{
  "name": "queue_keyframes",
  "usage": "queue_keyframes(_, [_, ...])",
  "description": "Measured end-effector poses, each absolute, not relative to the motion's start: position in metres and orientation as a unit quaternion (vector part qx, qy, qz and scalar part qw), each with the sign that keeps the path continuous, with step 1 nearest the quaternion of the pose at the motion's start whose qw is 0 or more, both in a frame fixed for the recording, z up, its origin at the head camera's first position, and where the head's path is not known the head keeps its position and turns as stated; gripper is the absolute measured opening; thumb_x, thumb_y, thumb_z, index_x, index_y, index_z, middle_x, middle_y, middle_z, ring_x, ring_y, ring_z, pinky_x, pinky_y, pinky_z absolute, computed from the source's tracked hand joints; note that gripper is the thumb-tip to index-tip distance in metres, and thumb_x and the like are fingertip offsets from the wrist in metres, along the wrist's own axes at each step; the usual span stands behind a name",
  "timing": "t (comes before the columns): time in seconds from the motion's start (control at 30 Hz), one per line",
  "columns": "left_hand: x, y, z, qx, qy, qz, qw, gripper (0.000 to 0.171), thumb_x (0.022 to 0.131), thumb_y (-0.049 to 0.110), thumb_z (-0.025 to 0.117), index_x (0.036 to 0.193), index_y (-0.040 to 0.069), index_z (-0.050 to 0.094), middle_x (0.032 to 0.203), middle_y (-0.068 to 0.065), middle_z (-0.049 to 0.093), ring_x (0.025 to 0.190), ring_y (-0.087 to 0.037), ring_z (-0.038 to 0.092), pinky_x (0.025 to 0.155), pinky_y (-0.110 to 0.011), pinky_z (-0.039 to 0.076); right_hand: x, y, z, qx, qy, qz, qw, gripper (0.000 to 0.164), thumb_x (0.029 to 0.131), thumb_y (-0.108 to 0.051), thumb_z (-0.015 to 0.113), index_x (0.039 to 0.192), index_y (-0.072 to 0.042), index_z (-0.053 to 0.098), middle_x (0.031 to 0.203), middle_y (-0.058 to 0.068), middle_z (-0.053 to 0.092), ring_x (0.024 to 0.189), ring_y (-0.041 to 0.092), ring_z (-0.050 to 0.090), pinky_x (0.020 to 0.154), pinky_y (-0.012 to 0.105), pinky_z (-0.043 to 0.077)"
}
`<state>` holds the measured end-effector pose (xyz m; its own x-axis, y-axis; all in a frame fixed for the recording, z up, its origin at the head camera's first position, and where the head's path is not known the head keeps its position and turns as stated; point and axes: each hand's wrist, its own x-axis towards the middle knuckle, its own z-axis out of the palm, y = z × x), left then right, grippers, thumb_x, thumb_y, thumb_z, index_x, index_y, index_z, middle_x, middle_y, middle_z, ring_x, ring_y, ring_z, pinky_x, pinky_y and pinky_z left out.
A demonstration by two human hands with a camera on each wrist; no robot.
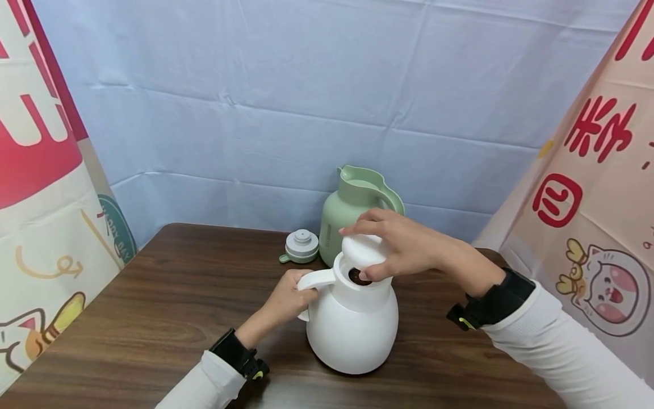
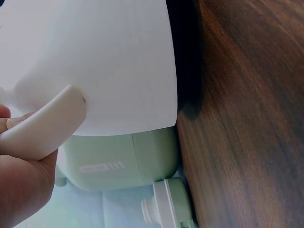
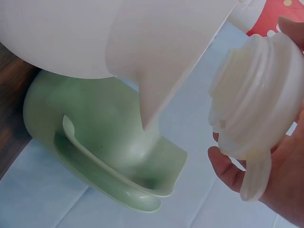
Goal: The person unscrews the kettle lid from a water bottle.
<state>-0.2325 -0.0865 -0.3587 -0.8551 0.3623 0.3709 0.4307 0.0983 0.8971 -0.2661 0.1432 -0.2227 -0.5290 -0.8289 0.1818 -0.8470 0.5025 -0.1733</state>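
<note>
A white thermos jug [image 1: 352,329] stands upright on the wooden table, its dark mouth partly visible. My left hand [image 1: 287,295] grips the jug's handle [image 2: 45,126], fingers curled round it. Just over the mouth, my right hand [image 1: 403,244] holds the white lid [image 1: 364,251] between thumb and fingers. In the right wrist view the lid [image 3: 259,97] is apart from the jug's spout [image 3: 154,95], with its ridged underside and a small tab showing. Behind the white jug is a green thermos jug [image 1: 337,218], open at the top, partly hidden by the right hand and white jug.
A grey-and-green lid [image 1: 301,245] sits on the table [image 1: 214,284] to the left of the green jug. A pale blue cloth [image 1: 255,113] hangs behind the table, and printed cloths [image 1: 603,199] hang at both sides.
</note>
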Motion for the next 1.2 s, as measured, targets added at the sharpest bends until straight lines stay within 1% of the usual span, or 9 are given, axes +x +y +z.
queue_keyframes(0.17, [-0.232, -0.087, -0.359, -0.268, -0.741, -0.615, 0.028, 0.027, 0.075, -0.012, 0.048, 0.095, -0.009, 0.065, 0.073, -0.007, 0.056, 0.063, -0.012, 0.048, 0.056, -0.029, 0.044, -0.266, 0.144, -0.224, 0.472, -0.873, 0.116, 0.034, 0.065, 0.069, -0.038, 0.077, 0.128, -0.021, 0.057, 0.115, -0.001, 0.050, 0.100, 0.014, 0.047, 0.077, 0.033, 0.041])
queue_keyframes(0.3, [-0.232, -0.086, -0.358, -0.267, -0.741, -0.616, 0.026, 0.028, 0.075, -0.012, 0.048, 0.096, -0.009, 0.065, 0.071, -0.005, 0.055, 0.062, -0.012, 0.048, 0.056, -0.028, 0.044, -0.266, 0.147, -0.225, 0.470, -0.874, 0.117, 0.034, 0.066, 0.068, -0.036, 0.077, 0.128, -0.018, 0.057, 0.115, 0.001, 0.050, 0.098, 0.015, 0.048, 0.076, 0.033, 0.041])
queue_keyframes(0.4, [-0.232, -0.086, -0.357, -0.258, -0.742, -0.618, 0.021, 0.025, 0.074, -0.012, 0.048, 0.093, -0.009, 0.065, 0.065, -0.002, 0.049, 0.059, -0.011, 0.046, 0.054, -0.026, 0.042, -0.267, 0.152, -0.226, 0.467, -0.876, 0.119, 0.034, 0.067, 0.068, -0.036, 0.077, 0.129, -0.017, 0.057, 0.116, 0.003, 0.051, 0.097, 0.015, 0.048, 0.075, 0.033, 0.041])
queue_keyframes(0.53, [-0.232, -0.086, -0.356, -0.247, -0.746, -0.618, 0.017, 0.018, 0.074, -0.012, 0.049, 0.086, -0.008, 0.063, 0.060, 0.001, 0.043, 0.056, -0.011, 0.044, 0.052, -0.026, 0.040, -0.267, 0.161, -0.225, 0.460, -0.879, 0.124, 0.029, 0.064, 0.071, -0.036, 0.076, 0.129, -0.016, 0.056, 0.116, 0.003, 0.052, 0.098, 0.016, 0.049, 0.076, 0.035, 0.041])
queue_keyframes(0.6, [-0.231, -0.086, -0.356, -0.245, -0.747, -0.618, 0.017, 0.016, 0.074, -0.012, 0.050, 0.084, -0.008, 0.062, 0.060, 0.001, 0.043, 0.055, -0.011, 0.044, 0.052, -0.026, 0.040, -0.267, 0.167, -0.225, 0.459, -0.879, 0.127, 0.028, 0.063, 0.073, -0.037, 0.075, 0.129, -0.016, 0.056, 0.115, 0.004, 0.052, 0.097, 0.017, 0.049, 0.075, 0.036, 0.041])
queue_keyframes(0.7, [-0.231, -0.086, -0.356, -0.245, -0.748, -0.616, 0.018, 0.017, 0.074, -0.011, 0.049, 0.086, -0.008, 0.063, 0.062, 0.000, 0.044, 0.058, -0.012, 0.045, 0.053, -0.027, 0.041, -0.266, 0.176, -0.224, 0.450, -0.883, 0.130, 0.023, 0.062, 0.074, -0.038, 0.075, 0.129, -0.015, 0.056, 0.113, 0.005, 0.052, 0.097, 0.018, 0.049, 0.075, 0.036, 0.041])
queue_keyframes(0.9, [-0.230, -0.087, -0.357, -0.247, -0.748, -0.616, 0.023, 0.022, 0.075, -0.012, 0.049, 0.090, -0.008, 0.064, 0.066, -0.001, 0.049, 0.061, -0.013, 0.047, 0.054, -0.027, 0.043, -0.265, 0.193, -0.223, 0.420, -0.899, 0.127, 0.019, 0.064, 0.072, -0.040, 0.077, 0.128, -0.016, 0.057, 0.110, 0.003, 0.052, 0.095, 0.016, 0.048, 0.075, 0.036, 0.041])
queue_keyframes(1.1, [-0.231, -0.088, -0.358, -0.258, -0.742, -0.618, 0.023, 0.029, 0.075, -0.012, 0.048, 0.098, -0.010, 0.064, 0.069, -0.002, 0.050, 0.063, -0.015, 0.047, 0.055, -0.027, 0.042, -0.265, 0.205, -0.226, 0.401, -0.908, 0.120, 0.029, 0.067, 0.070, -0.043, 0.078, 0.126, -0.014, 0.059, 0.104, 0.002, 0.053, 0.086, 0.014, 0.048, 0.070, 0.033, 0.041])
queue_keyframes(1.2, [-0.230, -0.087, -0.357, -0.256, -0.743, -0.618, 0.021, 0.028, 0.075, -0.012, 0.048, 0.098, -0.010, 0.064, 0.067, -0.003, 0.048, 0.062, -0.016, 0.046, 0.054, -0.027, 0.041, -0.265, 0.211, -0.227, 0.384, -0.915, 0.118, 0.026, 0.070, 0.068, -0.047, 0.078, 0.126, -0.014, 0.058, 0.100, 0.003, 0.052, 0.081, 0.014, 0.048, 0.067, 0.032, 0.041])
